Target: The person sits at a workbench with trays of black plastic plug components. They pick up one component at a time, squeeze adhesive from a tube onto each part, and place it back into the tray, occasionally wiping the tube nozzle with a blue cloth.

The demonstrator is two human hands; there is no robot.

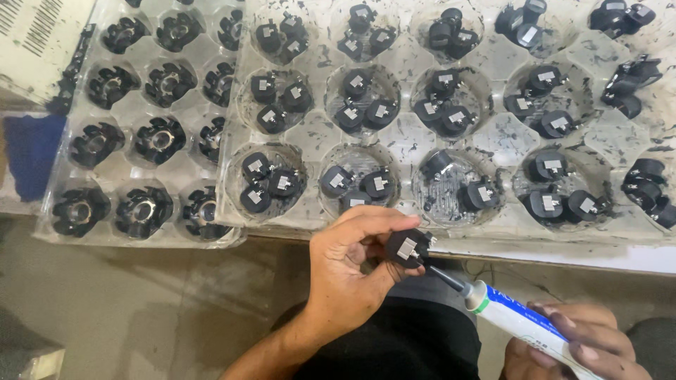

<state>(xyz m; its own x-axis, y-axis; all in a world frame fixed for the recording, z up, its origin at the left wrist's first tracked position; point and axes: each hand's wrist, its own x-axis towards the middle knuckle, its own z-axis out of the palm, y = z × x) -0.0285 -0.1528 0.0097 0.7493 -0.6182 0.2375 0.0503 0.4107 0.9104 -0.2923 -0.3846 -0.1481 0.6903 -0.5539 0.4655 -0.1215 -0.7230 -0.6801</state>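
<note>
My left hand [348, 271] pinches a small black plastic part [408, 248] with a silver metal tab on top, held just below the tray's front edge. My right hand [581, 348] grips a white tube with blue print [524, 322]. Its dark nozzle [445, 278] touches the underside of the black part. A clear plastic tray [405, 141] lies above, with round wells that each hold two or three similar black parts. One well [454, 186] right above my left hand holds only two.
A second clear tray [67, 151] at the left holds larger black ring-shaped parts, one per well. A blue object [32, 151] sits at the far left edge. A grey floor [162, 309] shows below the trays, and dark cloth covers my lap.
</note>
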